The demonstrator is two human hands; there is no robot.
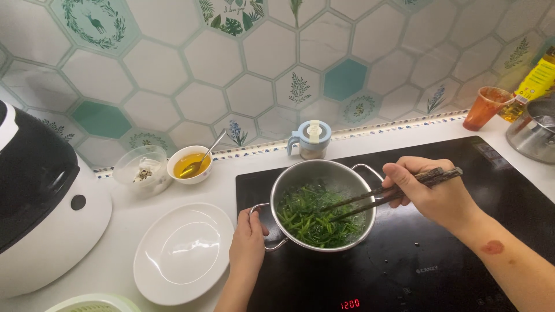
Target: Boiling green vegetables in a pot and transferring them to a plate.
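A steel pot (289, 182) of green leafy vegetables (312, 219) stands on the black induction hob (439, 271). My left hand (247, 242) grips the pot's near-left handle. My right hand (430, 190) holds a pair of dark chopsticks (393, 193), whose tips reach down into the greens at the pot's right side.
An empty white plate (184, 253) lies left of the hob. Behind it stand a bowl of yellow oil with a spoon (189, 164), a clear bowl (141, 169) and a lidded jar (311, 140). A rice cooker (40, 202) fills the left. An orange cup (484, 107) and another pot (535, 133) sit at the far right.
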